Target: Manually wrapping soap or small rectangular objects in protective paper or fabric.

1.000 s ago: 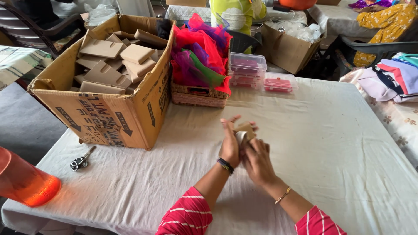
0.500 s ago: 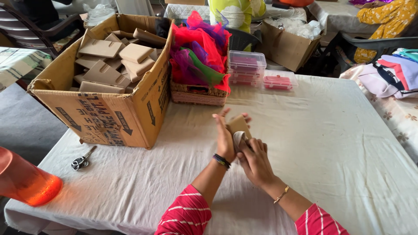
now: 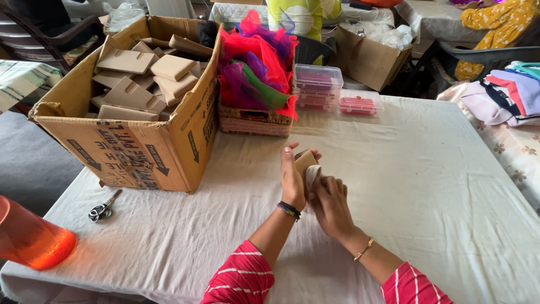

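My left hand (image 3: pixel 292 180) stands on edge over the white tablecloth (image 3: pixel 439 186) and grips a small tan cardboard piece (image 3: pixel 305 161) between thumb and fingers. My right hand (image 3: pixel 331 204) lies just beside it, fingers curled against a pale, rounded part (image 3: pixel 311 173) of the same piece. Both hands hold it together near the table's middle. The wrists show a dark band on the left and a thin gold bangle on the right, with red striped sleeves below.
A large open cardboard carton (image 3: pixel 132 112) full of folded tan boxes stands at the left. Beside it is a woven basket (image 3: pixel 256 121) of bright net fabric, then clear plastic boxes (image 3: pixel 318 87). Scissors (image 3: pixel 101 209) and an orange tumbler (image 3: pixel 28 239) lie near the left edge.
Both hands have shifted slightly with the cardboard piece; my left hand has turned more upright on its edge, and my right hand has slid lower against the piece.
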